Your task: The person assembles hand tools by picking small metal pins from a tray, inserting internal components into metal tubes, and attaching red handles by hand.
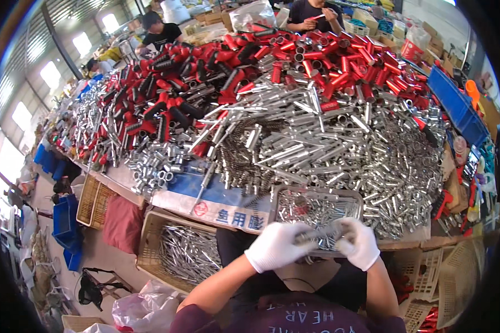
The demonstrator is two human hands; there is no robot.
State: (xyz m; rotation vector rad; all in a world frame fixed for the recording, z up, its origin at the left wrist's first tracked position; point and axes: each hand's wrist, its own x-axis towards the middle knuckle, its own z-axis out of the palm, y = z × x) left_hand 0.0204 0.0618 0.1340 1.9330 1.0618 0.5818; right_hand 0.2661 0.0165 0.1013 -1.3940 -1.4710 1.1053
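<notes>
My left hand, in a white knit glove, is over the near edge of a grey tray full of small metal parts. Its fingers curl inward and are smeared by motion; what they pinch cannot be made out. Facing it, my right hand, also gloved in white, is closed with thumb and fingers together. A small grey metal piece shows by its fingertips, too blurred to name. Beyond the tray lies a large heap of silvery metal pins. Dark coil springs lie to its left.
Red tubes and red-and-black handles pile up at the back. A basket of metal rods stands low at left. Blue bins line the right; yellow baskets stand below. Across the table, a person handles a red piece.
</notes>
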